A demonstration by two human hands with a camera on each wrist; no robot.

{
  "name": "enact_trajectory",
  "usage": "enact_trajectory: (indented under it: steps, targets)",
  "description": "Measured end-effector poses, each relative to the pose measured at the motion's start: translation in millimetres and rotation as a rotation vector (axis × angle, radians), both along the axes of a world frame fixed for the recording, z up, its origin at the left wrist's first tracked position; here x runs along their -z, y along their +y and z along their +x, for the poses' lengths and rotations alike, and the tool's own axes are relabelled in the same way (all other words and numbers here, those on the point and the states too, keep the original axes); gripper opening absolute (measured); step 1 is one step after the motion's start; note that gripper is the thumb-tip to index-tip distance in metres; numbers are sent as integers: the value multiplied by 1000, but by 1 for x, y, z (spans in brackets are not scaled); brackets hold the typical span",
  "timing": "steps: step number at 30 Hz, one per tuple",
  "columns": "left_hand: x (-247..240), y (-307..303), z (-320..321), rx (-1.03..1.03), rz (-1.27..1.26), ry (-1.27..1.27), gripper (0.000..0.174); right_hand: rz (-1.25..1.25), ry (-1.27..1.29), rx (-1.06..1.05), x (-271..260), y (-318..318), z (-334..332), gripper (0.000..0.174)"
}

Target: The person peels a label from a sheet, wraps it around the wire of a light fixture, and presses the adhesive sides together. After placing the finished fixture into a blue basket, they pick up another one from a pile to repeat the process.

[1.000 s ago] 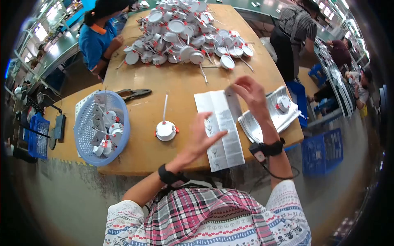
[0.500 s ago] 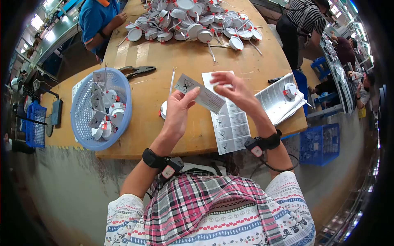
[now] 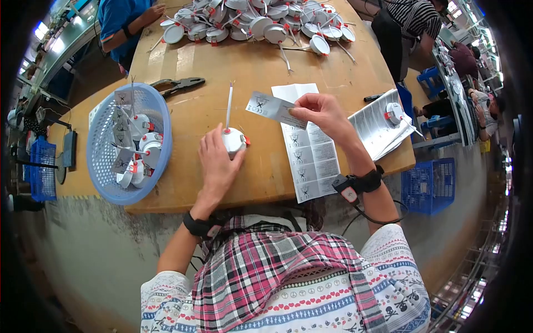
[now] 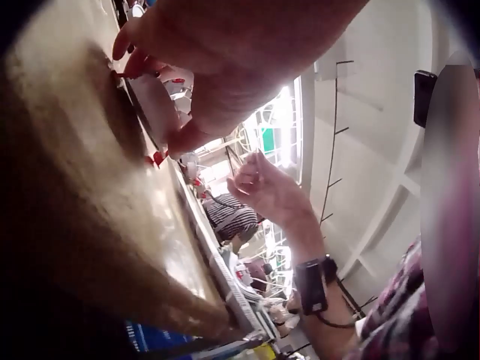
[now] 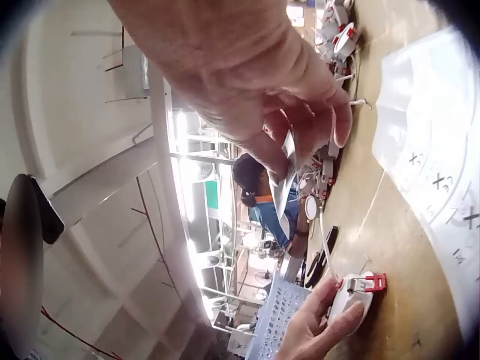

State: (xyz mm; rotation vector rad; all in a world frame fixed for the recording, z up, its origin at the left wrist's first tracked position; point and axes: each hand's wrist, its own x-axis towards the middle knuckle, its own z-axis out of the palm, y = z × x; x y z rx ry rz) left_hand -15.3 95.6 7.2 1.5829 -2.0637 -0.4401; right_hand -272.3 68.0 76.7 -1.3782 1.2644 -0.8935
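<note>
In the head view the left hand (image 3: 218, 165) grips a round white lamp (image 3: 233, 141) with red clips, its white cable pointing away across the table. The right hand (image 3: 327, 119) pinches a printed silver label strip (image 3: 268, 106) between thumb and fingers, above the sheet of labels (image 3: 314, 161). The right wrist view shows the strip (image 5: 284, 193) edge-on in the right hand (image 5: 247, 82), and below it the left hand's fingers (image 5: 322, 307) round the lamp (image 5: 352, 300). In the left wrist view the left hand (image 4: 202, 67) partly covers the lamp (image 4: 156, 106).
A blue basket (image 3: 95, 150) with several lamps and labels stands at the left, pliers (image 3: 179, 86) behind it. A pile of lamps (image 3: 261, 28) lies at the back. At the right are folded papers (image 3: 373, 130) with a lamp (image 3: 394, 113), and a black pen (image 3: 373, 97).
The left hand has let go of the strip and moved down-left onto the lamp. The strip is now in the right hand, raised from the label sheet.
</note>
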Motion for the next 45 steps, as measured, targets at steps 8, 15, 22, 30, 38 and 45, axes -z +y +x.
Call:
enact_trajectory:
  steps: [8, 15, 22, 30, 38, 45]
  targets:
    - [-36, 6, 5, -44, 346, 821, 79, 61, -74, -85, -8, 1, 12, 18]
    - [-32, -9, 15, 100, 434, 936, 71, 81, -128, -35, -8, 18, 24, 16]
    - [-8, 7, 0, 195, 178, 246, 61, 127, -85, -32, -1, 7, 10, 18]
    - [-35, -1, 4, -23, 593, 1075, 42, 185, -83, -142, -2, -6, 17, 20]
    - [-31, -34, 1, 95, 855, 1186, 22, 181, -65, -195, 5, -7, 32, 21]
    - [-19, -57, -2, 92, 689, 995, 14, 86, -17, -102, 19, -16, 31, 28]
